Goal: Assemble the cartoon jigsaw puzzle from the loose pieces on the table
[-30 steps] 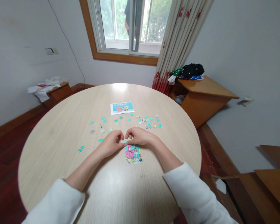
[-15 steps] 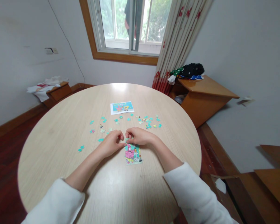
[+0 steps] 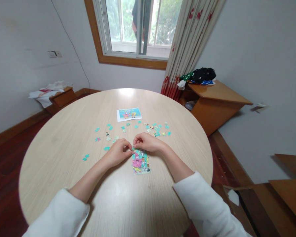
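A partly joined jigsaw puzzle [image 3: 141, 163] lies flat on the round table [image 3: 128, 204], showing a pink starfish figure and a pale figure beside it. At its upper left corner my left hand [image 3: 117, 152] has its fingers curled, with thumb and forefinger closed on the puzzle's edge. Just above the top edge, my right hand [image 3: 146, 142] pinches a small teal puzzle piece [image 3: 133, 148] against that same corner. Fingers partly hide the piece and the top of the puzzle.
Several loose puzzle pieces [image 3: 108, 148] lie beyond and left of my hands, with more scattered at right [image 3: 157, 133]. A printed picture [image 3: 129, 114] lies farther back. Beyond the table stand a wooden cabinet [image 3: 219, 93] with cloths on top and a curtain [image 3: 187, 42].
My right hand has risen slightly away from the joined puzzle, uncovering more of its top. My left hand has stayed almost in place at the corner.
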The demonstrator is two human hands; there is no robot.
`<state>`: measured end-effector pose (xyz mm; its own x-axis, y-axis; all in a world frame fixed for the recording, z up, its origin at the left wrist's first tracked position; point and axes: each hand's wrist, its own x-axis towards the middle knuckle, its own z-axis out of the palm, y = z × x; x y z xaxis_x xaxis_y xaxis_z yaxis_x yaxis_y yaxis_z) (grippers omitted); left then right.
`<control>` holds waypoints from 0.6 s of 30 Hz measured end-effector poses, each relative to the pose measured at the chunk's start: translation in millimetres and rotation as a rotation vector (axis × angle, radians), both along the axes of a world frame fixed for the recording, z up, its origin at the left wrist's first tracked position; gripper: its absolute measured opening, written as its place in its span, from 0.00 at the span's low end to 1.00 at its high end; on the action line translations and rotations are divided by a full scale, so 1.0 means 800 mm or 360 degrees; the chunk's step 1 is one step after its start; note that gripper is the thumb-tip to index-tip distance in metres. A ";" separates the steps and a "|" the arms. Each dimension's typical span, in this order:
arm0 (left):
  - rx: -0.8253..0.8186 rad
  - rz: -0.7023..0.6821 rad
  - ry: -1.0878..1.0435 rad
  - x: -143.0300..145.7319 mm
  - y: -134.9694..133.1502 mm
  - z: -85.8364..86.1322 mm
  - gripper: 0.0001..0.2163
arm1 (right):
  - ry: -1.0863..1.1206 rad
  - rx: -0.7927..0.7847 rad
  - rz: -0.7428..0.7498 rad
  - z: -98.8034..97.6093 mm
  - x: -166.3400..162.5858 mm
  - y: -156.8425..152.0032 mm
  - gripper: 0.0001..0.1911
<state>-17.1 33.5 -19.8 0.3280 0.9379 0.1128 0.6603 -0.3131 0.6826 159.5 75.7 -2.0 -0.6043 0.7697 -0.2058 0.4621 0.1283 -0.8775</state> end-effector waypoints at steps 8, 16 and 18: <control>-0.0001 0.0218 -0.0172 0.002 0.001 0.005 0.08 | 0.0160 0.0138 -0.0235 -0.010 0.000 0.007 0.02; 0.0245 0.0407 0.0031 -0.010 0.010 0.002 0.09 | 0.0162 0.0527 -0.0931 -0.009 0.019 0.029 0.07; 0.0264 0.0427 0.0077 -0.012 0.011 0.002 0.09 | 0.0113 0.0584 -0.1004 -0.011 0.023 0.032 0.07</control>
<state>-26.5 42.6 -18.6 0.0801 0.9619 0.2616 0.7649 -0.2276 0.6026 178.1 101.5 -10.6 -0.0258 0.9876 0.1552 0.4888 0.1479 -0.8597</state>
